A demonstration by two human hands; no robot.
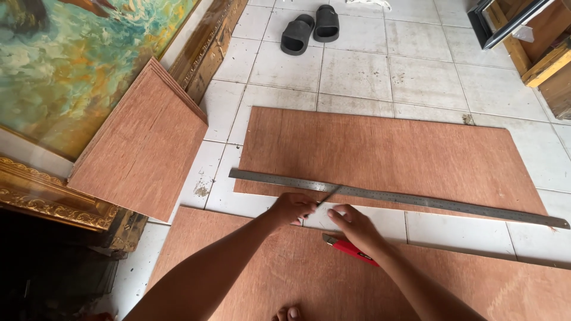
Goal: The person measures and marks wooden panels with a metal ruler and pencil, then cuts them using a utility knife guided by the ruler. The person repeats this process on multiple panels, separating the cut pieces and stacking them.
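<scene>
Steel ruler (404,197) on plywood sheet (386,154) | left hand (291,208) grip pinching pencil (328,195) | right hand (354,226) grip spread

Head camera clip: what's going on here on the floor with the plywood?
A person crouches over thin reddish-brown plywood sheets on a white tiled floor. A long steel ruler lies along the far sheet's near edge. The left hand holds a thin dark pencil-like tool with its tip at the ruler. The right hand hovers beside it, above a red utility knife lying on the near sheet. More cut boards lean against a gilt-framed painting.
</scene>
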